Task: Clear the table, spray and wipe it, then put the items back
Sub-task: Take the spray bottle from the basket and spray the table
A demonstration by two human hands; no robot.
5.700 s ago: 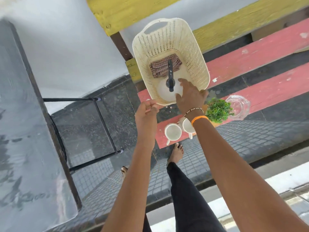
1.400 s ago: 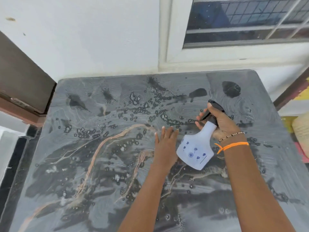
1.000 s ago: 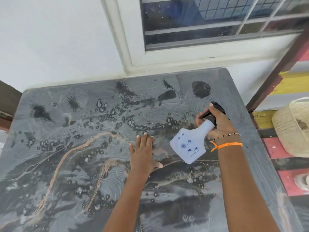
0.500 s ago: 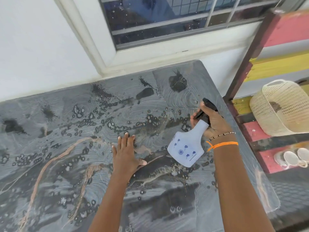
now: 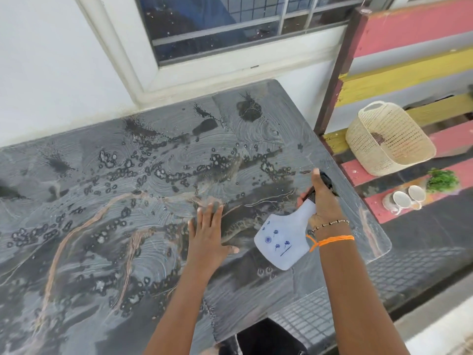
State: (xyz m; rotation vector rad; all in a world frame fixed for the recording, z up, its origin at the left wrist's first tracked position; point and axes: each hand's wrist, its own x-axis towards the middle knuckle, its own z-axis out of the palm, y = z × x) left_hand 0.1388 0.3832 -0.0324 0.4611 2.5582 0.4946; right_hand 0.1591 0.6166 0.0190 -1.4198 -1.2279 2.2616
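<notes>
The dark marble-patterned table (image 5: 107,252) is wet, with droplets and spray patches across its far half. My right hand (image 5: 323,201) grips the neck of a white spray bottle (image 5: 284,242) with blue flower prints and a black nozzle, held over the table's right side. My left hand (image 5: 207,234) rests flat on the tabletop, fingers straight. On the painted bench at the right stand a cream plastic basket (image 5: 386,142) with a checked cloth inside, two white cups (image 5: 407,197) and a small green plant (image 5: 441,180).
A white wall and a barred window (image 5: 230,24) run behind the table. A brown post (image 5: 337,65) and red and yellow bench slats (image 5: 414,26) stand at the right. Grey tiled floor (image 5: 409,265) lies beyond the table's right edge.
My view has swung right, bringing the basket, cups and plant into sight. Both hands have kept their places relative to the table: the left flat on it, the right holding the bottle.
</notes>
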